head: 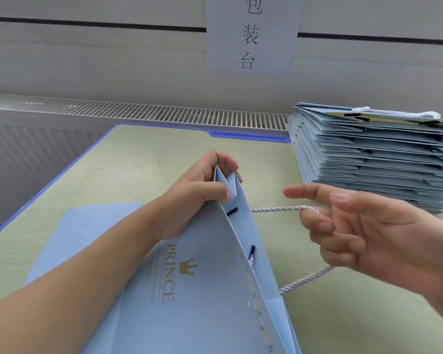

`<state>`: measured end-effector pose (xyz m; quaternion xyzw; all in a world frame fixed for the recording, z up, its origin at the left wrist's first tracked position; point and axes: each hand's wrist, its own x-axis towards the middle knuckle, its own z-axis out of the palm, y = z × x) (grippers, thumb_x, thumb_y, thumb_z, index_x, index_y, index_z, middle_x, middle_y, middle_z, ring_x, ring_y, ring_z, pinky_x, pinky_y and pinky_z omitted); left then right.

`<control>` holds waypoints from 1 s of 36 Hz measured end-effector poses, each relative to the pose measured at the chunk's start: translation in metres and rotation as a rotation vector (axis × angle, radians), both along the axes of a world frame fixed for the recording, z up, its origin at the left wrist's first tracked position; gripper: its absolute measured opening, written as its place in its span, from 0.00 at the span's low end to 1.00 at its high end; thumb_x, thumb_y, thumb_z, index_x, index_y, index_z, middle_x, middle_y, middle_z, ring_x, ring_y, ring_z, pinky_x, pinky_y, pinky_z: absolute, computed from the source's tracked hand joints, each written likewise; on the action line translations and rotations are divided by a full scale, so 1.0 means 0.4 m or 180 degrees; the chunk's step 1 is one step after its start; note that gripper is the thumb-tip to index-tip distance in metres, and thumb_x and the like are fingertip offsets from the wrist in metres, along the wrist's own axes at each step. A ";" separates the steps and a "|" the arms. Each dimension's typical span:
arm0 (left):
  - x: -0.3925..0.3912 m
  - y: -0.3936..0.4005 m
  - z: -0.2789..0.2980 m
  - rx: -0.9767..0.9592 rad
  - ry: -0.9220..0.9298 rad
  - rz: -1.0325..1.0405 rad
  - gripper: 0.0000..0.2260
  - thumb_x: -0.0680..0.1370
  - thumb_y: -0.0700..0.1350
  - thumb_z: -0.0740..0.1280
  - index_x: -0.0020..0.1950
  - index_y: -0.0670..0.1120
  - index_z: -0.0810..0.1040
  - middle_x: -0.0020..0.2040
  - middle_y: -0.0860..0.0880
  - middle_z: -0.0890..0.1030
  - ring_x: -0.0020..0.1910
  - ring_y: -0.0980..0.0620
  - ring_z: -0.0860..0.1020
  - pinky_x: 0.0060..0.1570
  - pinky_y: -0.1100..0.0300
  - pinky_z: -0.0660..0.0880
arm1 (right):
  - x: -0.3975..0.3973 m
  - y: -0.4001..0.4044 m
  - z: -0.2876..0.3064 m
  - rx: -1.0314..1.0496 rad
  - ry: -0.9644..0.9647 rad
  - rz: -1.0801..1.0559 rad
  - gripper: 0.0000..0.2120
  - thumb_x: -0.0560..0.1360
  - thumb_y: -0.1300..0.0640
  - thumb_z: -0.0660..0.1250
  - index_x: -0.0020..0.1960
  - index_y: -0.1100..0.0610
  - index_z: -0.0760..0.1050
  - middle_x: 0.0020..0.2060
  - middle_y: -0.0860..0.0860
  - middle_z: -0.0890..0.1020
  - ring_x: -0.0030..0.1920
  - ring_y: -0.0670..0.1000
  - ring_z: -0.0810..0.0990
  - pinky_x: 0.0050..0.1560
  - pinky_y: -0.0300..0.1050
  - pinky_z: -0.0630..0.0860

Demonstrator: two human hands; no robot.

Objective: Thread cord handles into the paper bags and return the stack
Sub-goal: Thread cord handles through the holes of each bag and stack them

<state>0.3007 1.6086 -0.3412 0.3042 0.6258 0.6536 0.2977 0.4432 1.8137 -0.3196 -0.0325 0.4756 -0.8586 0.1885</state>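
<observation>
Threading a cord handle: the left hand (202,192) pinches the folded top corner of the blue paper bag (202,290), held tilted above the table (138,154). The right hand (363,226), index extended, hooks the white cord (276,208) with curled fingers beside the stack (374,159). Draw the cord evenly, keeping the rim steady so its holes do not tear.

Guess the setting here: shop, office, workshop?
Likely a packing station in a small workshop: a paper sign on the wall reads 包装台, a tall stack of flat blue paper bags sits on a green desk.
</observation>
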 end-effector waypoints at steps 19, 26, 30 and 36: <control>0.014 0.007 -0.013 -0.0920 0.1252 -0.0034 0.22 0.70 0.67 0.61 0.55 0.55 0.75 0.45 0.52 0.75 0.44 0.58 0.73 0.45 0.64 0.70 | 0.004 -0.021 0.010 0.3237 0.0593 -0.1543 0.08 0.78 0.61 0.62 0.50 0.51 0.78 0.28 0.48 0.76 0.25 0.45 0.64 0.26 0.35 0.64; 0.007 0.010 0.031 -0.0793 0.1133 0.0149 0.13 0.74 0.46 0.70 0.58 0.50 0.78 0.43 0.58 0.76 0.38 0.64 0.74 0.40 0.71 0.71 | -0.006 -0.040 0.002 0.3422 0.0882 -0.1714 0.07 0.78 0.58 0.64 0.52 0.47 0.77 0.43 0.45 0.81 0.42 0.43 0.77 0.45 0.36 0.73; -0.002 -0.007 0.147 -0.0381 0.1340 0.0589 0.10 0.75 0.36 0.70 0.53 0.49 0.78 0.42 0.53 0.76 0.37 0.59 0.75 0.39 0.65 0.76 | -0.005 -0.043 0.033 0.4160 0.1332 -0.2239 0.05 0.77 0.47 0.62 0.52 0.43 0.75 0.46 0.42 0.78 0.46 0.45 0.77 0.44 0.45 0.72; 0.051 -0.049 0.371 0.0190 0.2652 0.1250 0.12 0.68 0.46 0.72 0.50 0.54 0.77 0.39 0.56 0.75 0.37 0.59 0.76 0.40 0.63 0.78 | 0.026 -0.086 0.120 0.3216 0.1218 -0.1658 0.30 0.75 0.33 0.51 0.41 0.58 0.79 0.26 0.54 0.80 0.24 0.49 0.72 0.25 0.35 0.67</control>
